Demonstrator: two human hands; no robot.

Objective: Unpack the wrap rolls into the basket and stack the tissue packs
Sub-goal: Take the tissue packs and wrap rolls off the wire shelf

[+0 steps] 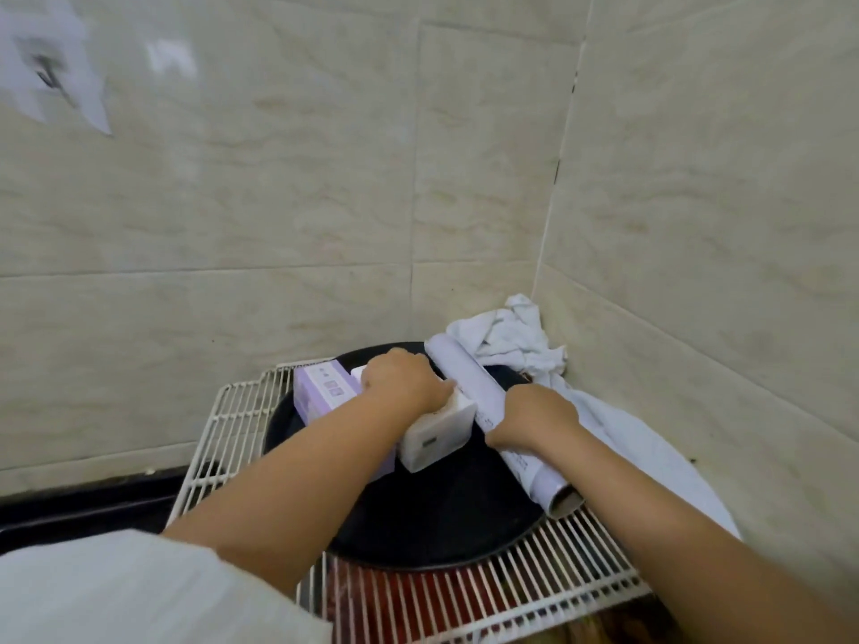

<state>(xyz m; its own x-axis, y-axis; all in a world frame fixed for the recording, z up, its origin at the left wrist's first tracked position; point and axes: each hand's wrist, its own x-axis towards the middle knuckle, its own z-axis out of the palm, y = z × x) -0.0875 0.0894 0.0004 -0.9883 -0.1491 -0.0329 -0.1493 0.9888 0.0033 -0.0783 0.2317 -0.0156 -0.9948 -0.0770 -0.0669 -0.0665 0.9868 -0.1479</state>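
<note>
Two hands [402, 381] [534, 418] on boxy pack [439, 434], cylindrical roll [469, 374]

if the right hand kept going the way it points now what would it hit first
Probably the crumpled white cloth in the tiled corner: the right hand, gripping the long white wrap roll, points up along it toward that cloth. Depth is unclear.

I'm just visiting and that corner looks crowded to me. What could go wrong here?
The long pale wrap roll juts past the round black tray, so it might roll off if the right hand lets go. The white tissue pack under the left hand sits tilted against the lilac box and could slip.
</note>
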